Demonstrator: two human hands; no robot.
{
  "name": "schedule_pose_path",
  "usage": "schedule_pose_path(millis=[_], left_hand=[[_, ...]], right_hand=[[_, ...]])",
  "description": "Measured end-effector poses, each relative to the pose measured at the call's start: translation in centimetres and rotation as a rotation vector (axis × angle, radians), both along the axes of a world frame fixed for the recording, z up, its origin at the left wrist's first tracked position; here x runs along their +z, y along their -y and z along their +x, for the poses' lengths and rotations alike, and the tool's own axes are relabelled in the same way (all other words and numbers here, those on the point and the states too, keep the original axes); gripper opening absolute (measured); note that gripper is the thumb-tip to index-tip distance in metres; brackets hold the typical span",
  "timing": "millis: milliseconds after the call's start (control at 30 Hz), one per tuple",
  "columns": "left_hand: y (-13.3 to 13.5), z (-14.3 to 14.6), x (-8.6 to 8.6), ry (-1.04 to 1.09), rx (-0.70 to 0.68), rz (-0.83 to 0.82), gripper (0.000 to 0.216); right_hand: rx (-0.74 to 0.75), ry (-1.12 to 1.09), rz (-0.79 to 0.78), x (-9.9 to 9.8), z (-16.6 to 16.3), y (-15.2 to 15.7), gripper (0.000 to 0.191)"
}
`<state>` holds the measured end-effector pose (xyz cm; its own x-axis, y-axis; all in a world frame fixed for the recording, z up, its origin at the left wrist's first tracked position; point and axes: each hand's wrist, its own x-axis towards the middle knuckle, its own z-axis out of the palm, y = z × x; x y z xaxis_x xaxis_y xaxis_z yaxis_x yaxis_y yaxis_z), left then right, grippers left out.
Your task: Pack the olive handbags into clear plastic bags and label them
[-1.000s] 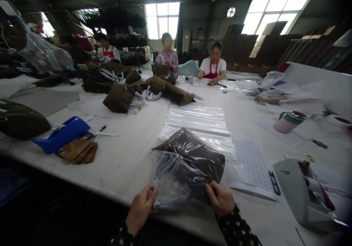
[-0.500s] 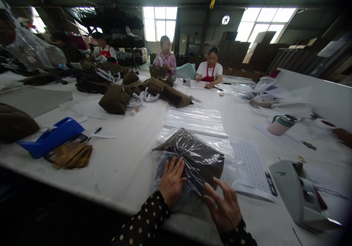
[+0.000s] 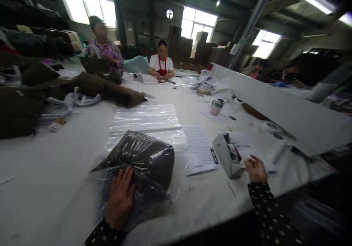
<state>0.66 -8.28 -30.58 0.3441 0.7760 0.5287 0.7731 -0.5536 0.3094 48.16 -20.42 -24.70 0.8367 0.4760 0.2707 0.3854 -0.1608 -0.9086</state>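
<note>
My left hand (image 3: 121, 198) lies flat, fingers extended, on a dark olive bag (image 3: 148, 154) wrapped in a clear plastic bag (image 3: 137, 181). It presses on the loose plastic at the near side. Out to the right, my right hand (image 3: 257, 170) is at the front end of a grey tape dispenser (image 3: 227, 156). Its thumb and fingertips come together there in a pinch; what lies between them is too small and clear to make out. Under the wrapped bag and beyond it is a stack of clear plastic bags (image 3: 145, 117).
A printed sheet (image 3: 198, 143) lies between wrapped bag and dispenser, with black scissors-like handles (image 3: 213, 155) at its edge. Farther back are a lidded cup (image 3: 217, 107) and a white partition (image 3: 275, 95). Olive bags (image 3: 19, 108) pile up left. Two co-workers sit across the table.
My right hand has left the wrapped bag and reached right to the tape dispenser. The left hand still presses on the plastic. The view has turned right.
</note>
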Motion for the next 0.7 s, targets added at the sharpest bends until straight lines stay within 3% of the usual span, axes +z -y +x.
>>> schedule_pose_path(millis=[67,167,367,467,533,700], left_hand=[[-0.4,0.0,-0.2,0.017,-0.016,0.016,0.057],[-0.5,0.2,0.1,0.038,-0.034,0.033,0.057],[-0.3,0.5,0.8,0.039,-0.011,0.007,0.057],[-0.4,0.5,0.7,0.033,-0.013,0.01,0.057],[-0.4,0.4,0.5,0.04,-0.004,0.001,0.057],[-0.5,0.5,0.3,0.077,0.021,-0.036,0.06]], right_hand=[[-0.028,-0.087,-0.044,0.1,3.9,0.4,0.066],[0.011,-0.103,-0.088,-0.3,6.1,-0.4,0.067],[0.051,-0.186,-0.12,-1.0,6.0,-0.8,0.068],[0.007,-0.247,-0.129,-0.5,6.3,0.8,0.074],[-0.029,-0.279,-0.164,-0.3,6.1,2.4,0.064],[-0.081,-0.228,-0.489,-0.9,5.1,5.2,0.045]])
